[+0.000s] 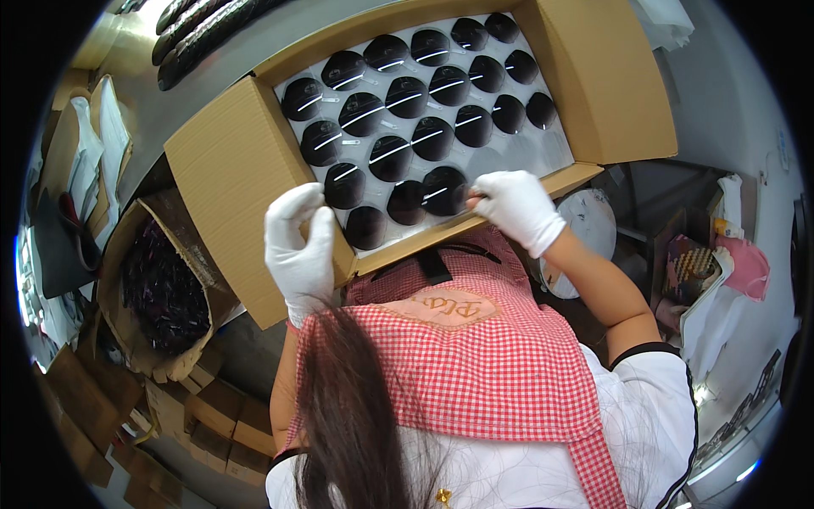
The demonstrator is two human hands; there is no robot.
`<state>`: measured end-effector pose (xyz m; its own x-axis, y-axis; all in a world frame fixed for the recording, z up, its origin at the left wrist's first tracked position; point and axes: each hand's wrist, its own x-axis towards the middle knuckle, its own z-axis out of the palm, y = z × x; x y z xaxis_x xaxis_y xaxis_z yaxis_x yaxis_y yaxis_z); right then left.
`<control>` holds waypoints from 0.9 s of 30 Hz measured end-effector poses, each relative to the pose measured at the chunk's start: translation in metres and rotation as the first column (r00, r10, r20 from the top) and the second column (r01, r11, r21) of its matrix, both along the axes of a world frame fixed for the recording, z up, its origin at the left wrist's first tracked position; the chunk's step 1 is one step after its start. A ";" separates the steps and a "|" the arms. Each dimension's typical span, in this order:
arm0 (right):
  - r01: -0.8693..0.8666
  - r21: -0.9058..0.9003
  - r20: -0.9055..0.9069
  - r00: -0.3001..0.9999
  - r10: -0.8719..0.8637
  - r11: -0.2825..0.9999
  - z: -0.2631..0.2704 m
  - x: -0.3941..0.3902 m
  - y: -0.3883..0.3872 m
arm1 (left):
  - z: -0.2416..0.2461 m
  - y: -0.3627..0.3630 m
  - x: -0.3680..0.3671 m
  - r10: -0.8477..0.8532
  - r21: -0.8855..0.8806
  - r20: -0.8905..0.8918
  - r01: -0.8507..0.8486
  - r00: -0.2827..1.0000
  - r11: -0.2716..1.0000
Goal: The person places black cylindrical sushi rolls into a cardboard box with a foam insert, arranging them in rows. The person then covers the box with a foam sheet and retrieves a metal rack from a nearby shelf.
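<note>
Before me an open cardboard box holds rows of dark tinted lenses lying on a whitish sheet. Small clear tabs stick out from the sides of several lenses. My right hand, in a white glove, has its fingertips pinched at the right edge of one dark lens in the row nearest me. That lens slightly overlaps its left neighbour. My left hand, gloved too, is held over the box's left side, thumb and fingers apart with nothing between them, near a corner lens.
Cardboard flaps spread out left and right of the box. Long dark stacked pieces lie on the grey table behind. A carton of dark scraps stands at left, a round white-topped stool at right. Smaller cartons sit lower left.
</note>
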<state>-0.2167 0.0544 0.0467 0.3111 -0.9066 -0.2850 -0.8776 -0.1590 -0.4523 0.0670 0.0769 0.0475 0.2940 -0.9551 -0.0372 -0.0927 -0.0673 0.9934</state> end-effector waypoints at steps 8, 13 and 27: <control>0.206 -0.142 -0.229 0.945 -0.235 0.968 0.009 -0.089 -0.006 | -0.009 -0.009 -0.044 -0.653 0.360 0.495 0.548 0.574 0.755; 0.226 -0.191 -0.371 0.884 -0.283 0.955 0.018 -0.127 -0.013 | -0.024 -0.019 -0.075 -0.751 0.495 0.552 0.582 0.363 0.646; 0.287 -0.665 0.097 0.949 -0.301 0.690 0.097 -0.216 -0.154 | -0.014 -0.057 -0.144 -0.620 0.225 0.715 0.732 0.325 0.643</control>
